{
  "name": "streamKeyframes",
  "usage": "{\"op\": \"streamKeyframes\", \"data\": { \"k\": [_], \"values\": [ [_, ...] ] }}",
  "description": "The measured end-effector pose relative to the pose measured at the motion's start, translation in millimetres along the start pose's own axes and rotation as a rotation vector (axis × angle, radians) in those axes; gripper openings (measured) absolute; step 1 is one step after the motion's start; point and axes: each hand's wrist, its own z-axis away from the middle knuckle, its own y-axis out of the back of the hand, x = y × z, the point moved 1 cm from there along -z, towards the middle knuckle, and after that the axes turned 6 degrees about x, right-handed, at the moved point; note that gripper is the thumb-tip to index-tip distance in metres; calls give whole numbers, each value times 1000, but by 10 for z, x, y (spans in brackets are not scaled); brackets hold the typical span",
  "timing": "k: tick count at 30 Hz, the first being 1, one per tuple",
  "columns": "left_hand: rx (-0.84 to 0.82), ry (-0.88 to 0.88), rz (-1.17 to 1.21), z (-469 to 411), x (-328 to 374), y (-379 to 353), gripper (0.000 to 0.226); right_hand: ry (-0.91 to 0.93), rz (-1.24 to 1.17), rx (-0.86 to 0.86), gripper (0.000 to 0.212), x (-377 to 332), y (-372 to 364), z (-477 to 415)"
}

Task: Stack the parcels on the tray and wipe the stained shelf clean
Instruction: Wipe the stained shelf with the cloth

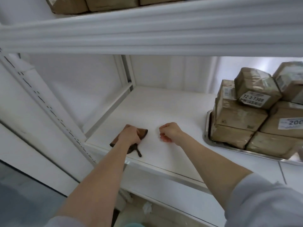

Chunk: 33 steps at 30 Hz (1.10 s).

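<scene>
Brown cloth: bunched on the white shelf, near its front left corner, with a thin strip trailing towards the front edge.
Left hand: on top of the cloth, fingers curled round it, holding it down against the board.
Right hand: just right of the cloth and apart from it, fingers loosely curled in, holding nothing. From where I stand I cannot tell whether it touches the board.
Tray: metal, at the right end of the same shelf, well apart from both hands, running out of view on the right.
Parcels: taped brown-paper boxes stacked on the tray several layers high, the top ones sitting tilted.
In the way: the thick white beam of the level above crosses the whole view over the hands. A slotted white upright stands at the left.
Upper parcels: more brown packages on that higher level, only their lower parts showing.
Below: a crumpled white scrap on the lower level.
Sleeves: pale grey, pushed up both forearms.
Writing: one tilted top parcel carries a white label reading "72-3-7309". A lower label shows "200" before it is cut off. The smaller print is too blurred to read.
</scene>
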Motion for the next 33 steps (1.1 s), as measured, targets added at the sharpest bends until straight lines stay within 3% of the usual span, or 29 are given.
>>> {"op": "streamKeyframes", "data": {
  "k": [10,15,20,26,30,33],
  "values": [
    [-410,-219,284,922,1557,-721,6,18,6,82,18,527,1405,742],
    [-402,-309,278,1484,2422,-1239,7,-32,4,212,15,1021,2410,1295],
    [-314,-394,222,2063,3262,-1779,31,-116,-15,335,12,1582,3358,1852],
    [-348,-438,328,2572,3893,-2136,30,-235,-46,404,15,2026,3971,2172],
    [-431,-380,482,2644,4097,-2258,29,-252,-62,398,14,2123,4100,2185],
    [-501,-234,710,2567,4195,-2240,26,-211,-146,424,5,2122,4126,2154]
  ]
}}
